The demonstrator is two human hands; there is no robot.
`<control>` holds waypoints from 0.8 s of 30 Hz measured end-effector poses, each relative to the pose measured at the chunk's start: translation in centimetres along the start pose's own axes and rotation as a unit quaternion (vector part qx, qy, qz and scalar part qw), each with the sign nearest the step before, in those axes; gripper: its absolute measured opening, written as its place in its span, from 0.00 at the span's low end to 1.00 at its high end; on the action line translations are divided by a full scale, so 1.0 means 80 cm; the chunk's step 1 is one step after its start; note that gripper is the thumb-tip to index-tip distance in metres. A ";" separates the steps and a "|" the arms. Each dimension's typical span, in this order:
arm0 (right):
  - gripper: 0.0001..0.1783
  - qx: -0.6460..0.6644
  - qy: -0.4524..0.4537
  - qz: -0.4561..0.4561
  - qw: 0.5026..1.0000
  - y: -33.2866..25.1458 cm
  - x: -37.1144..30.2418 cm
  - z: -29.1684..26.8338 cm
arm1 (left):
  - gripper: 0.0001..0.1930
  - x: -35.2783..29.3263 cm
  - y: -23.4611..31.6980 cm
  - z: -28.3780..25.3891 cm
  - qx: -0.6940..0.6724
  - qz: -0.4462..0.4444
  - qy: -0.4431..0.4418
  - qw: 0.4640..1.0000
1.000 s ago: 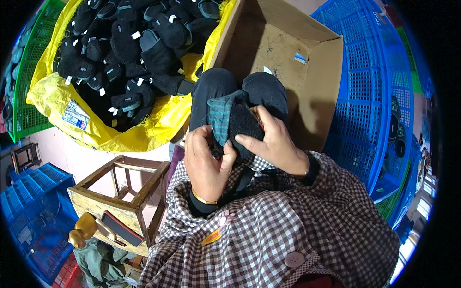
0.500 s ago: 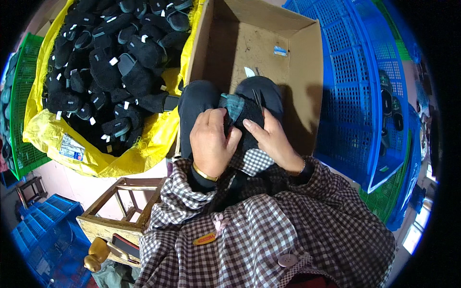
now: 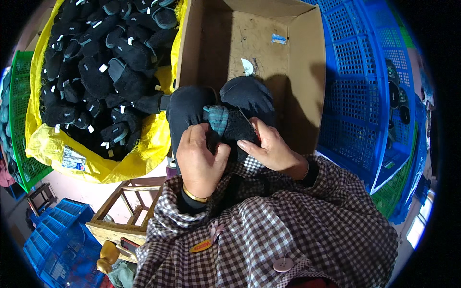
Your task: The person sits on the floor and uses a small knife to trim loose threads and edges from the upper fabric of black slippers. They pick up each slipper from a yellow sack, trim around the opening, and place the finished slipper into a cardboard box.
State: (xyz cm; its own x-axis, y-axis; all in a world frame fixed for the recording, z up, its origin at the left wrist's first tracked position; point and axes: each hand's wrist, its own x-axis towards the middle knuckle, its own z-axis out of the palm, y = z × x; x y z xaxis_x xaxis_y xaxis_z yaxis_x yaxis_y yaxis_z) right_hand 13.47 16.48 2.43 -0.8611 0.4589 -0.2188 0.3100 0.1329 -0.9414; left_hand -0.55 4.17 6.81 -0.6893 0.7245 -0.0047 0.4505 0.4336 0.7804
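Observation:
A fuzzy black slipper (image 3: 235, 128) with a teal plaid part rests on my lap, between my two hands. My left hand (image 3: 199, 156) is closed on its left side, thumb and fingers pinching the edge. On the other side, my right hand (image 3: 273, 149) presses the slipper with its thumb. A thin pointed metal tool (image 3: 242, 114), perhaps snips or tweezers, sticks up from the right fingers; its grip is hidden in the hand. Part of the slipper's underside is covered by my fingers.
At the left, a yellow sack (image 3: 144, 156) is heaped with black slippers (image 3: 96, 77) bearing white tags. A cardboard box (image 3: 302, 72) with paper scraps stands ahead. Blue crates (image 3: 345, 96) rise at the right. A wooden stool (image 3: 103, 230) and blue basket (image 3: 60, 240) are lower left.
My hands and the slipper have shifted slightly left and down in the picture. The metal tool leans more to the left, and less of it shows.

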 end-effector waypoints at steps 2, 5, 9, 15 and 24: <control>0.24 0.009 -0.014 -0.006 1.000 0.002 0.004 0.003 | 0.17 0.003 -0.001 -0.006 -0.026 -0.001 -0.030 0.999; 0.26 -0.014 -0.032 -0.006 0.999 -0.021 0.009 0.002 | 0.16 0.002 0.002 -0.013 -0.043 -0.008 -0.042 0.998; 0.25 -0.045 -0.042 0.014 0.998 -0.031 0.018 0.013 | 0.16 0.005 0.003 -0.018 -0.026 0.002 -0.032 0.999; 0.24 -0.019 -0.106 0.013 0.994 -0.043 0.047 0.024 | 0.16 0.009 0.010 -0.035 0.020 0.038 -0.055 0.998; 0.24 0.431 -0.139 0.153 0.878 -0.033 0.054 0.037 | 0.26 -0.021 0.031 -0.021 0.165 0.115 -0.024 0.979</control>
State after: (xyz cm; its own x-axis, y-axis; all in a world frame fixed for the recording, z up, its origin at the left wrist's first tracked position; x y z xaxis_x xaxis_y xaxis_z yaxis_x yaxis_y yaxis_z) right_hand 7.76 15.53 3.19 -0.8926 0.1093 -0.4374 0.2273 -0.7288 -0.6459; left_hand 0.77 3.15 9.78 -0.5235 0.8447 0.1116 0.7551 0.3992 0.5201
